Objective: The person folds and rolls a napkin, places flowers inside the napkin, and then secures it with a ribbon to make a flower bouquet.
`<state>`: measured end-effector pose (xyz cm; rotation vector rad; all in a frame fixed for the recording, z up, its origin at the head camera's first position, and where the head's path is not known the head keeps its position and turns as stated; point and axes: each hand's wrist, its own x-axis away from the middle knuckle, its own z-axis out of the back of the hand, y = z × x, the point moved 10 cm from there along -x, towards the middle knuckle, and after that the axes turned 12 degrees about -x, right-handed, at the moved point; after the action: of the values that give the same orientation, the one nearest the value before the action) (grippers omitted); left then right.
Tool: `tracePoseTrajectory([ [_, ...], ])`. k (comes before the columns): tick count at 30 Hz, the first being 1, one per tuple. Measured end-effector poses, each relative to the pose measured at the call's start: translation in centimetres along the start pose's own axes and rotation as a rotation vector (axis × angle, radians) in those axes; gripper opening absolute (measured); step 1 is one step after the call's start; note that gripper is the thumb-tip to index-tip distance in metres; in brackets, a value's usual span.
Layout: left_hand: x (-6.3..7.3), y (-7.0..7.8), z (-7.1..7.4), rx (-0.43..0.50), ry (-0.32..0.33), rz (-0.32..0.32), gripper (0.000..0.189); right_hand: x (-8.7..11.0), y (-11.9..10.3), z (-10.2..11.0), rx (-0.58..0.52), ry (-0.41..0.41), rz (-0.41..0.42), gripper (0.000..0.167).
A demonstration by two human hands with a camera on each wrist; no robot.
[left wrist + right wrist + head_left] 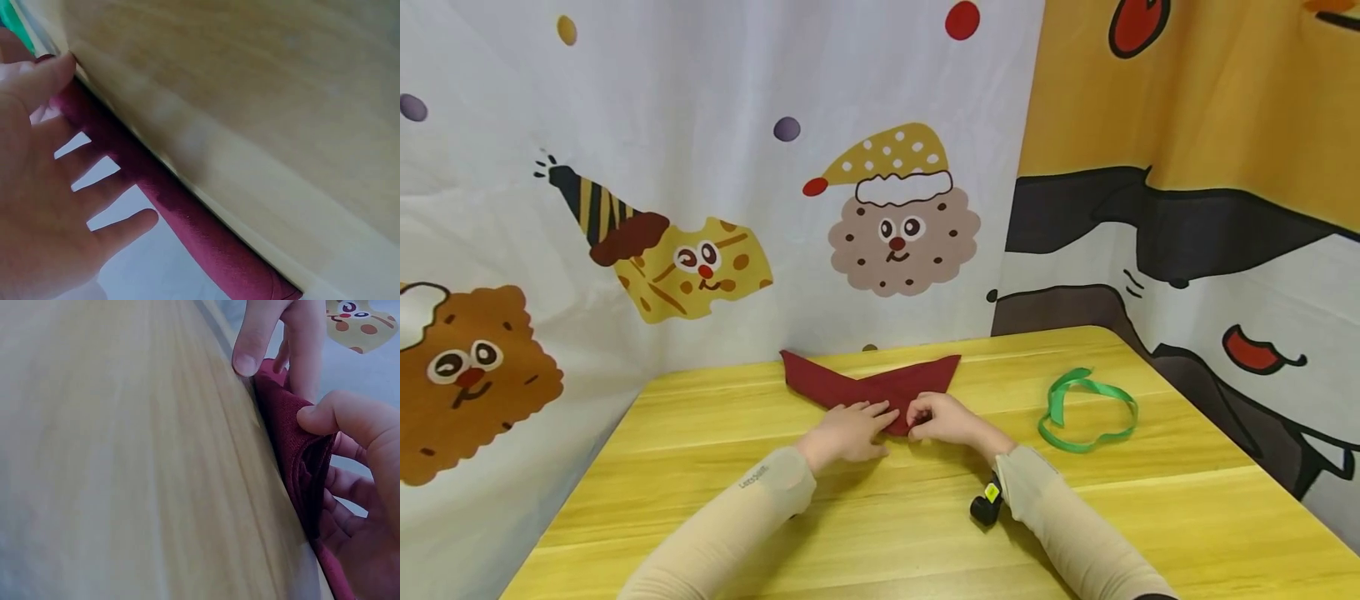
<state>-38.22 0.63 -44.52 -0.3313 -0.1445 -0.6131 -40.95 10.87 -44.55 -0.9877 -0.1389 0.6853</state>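
Our left hand (850, 432) lies on the red cloth (891, 390), its fingers spread and nearly straight, while our right hand (946, 418) pinches a layered edge between thumb and fingers. To make this fold neat, we would do best to press lightly and evenly on the left, align the layers before creasing, and ease the pinched edge along slowly so nothing puckers. The cloth rests on the table (887, 525), its near part at our hands, its two pointed ends reaching beyond them toward the curtain (715, 125).
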Motion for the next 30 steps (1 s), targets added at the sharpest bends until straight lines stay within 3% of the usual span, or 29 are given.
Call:
tracePoseTrajectory([
  [3,-0.1,0.1,0.7,-0.017,0.093,-0.002,0.058,0.1,0.0,0.1,-0.063,0.000,-0.012,0.009],
  [8,0.3,0.4,2.6,-0.048,0.324,-0.023,0.031,0.4,-0.3,0.1,-0.170,-0.025,-0.037,0.008],
  [13,1.1,0.5,3.9,-0.073,0.458,-0.020,0.013,0.6,-0.9,-0.1,-0.169,-0.044,-0.059,0.015],
  [18,1.4,0.4,4.2,-0.089,0.497,-0.014,0.008,0.3,-0.2,-0.5,-0.092,-0.055,-0.061,0.029],
  [21,1.4,0.3,4.3,-0.081,0.497,-0.016,0.009,0.2,-0.4,-0.6,-0.075,-0.052,-0.043,0.026],
  [30,0.9,-0.3,4.5,-0.014,0.478,-0.007,0.013,0.2,-0.3,0.0,-0.184,0.001,-0.052,0.013],
])
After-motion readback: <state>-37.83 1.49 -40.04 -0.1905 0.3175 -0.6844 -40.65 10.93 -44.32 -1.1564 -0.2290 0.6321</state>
